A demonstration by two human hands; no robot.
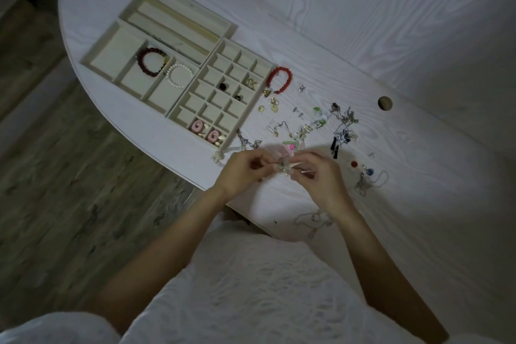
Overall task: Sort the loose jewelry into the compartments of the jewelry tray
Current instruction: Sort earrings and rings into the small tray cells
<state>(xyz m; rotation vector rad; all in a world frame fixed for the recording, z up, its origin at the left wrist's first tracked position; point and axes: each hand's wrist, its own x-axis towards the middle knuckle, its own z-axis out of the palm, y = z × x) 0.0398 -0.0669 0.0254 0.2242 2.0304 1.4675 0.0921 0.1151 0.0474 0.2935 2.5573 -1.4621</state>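
Note:
A cream jewelry tray (178, 31) lies at the table's left end. One of its larger sections holds a dark red bead bracelet (152, 61), the one beside it a pearl bracelet (180, 75). Its small-cell grid (223, 95) contains two pink earrings (205, 130), dark pieces and gold rings. Loose jewelry (315, 123) is scattered to the right of the grid, with a red bracelet (280, 78) beside the tray. My left hand (245, 167) and right hand (318, 170) pinch a pale pink and green beaded piece (283, 160) between them, just above the table.
A round hole (385, 103) sits in the white wood-grain table to the right. Pale chains (314, 218) lie near the table's front edge, by my right wrist. More pieces with red and blue stones (363, 173) lie right of my hands. Wooden floor shows at left.

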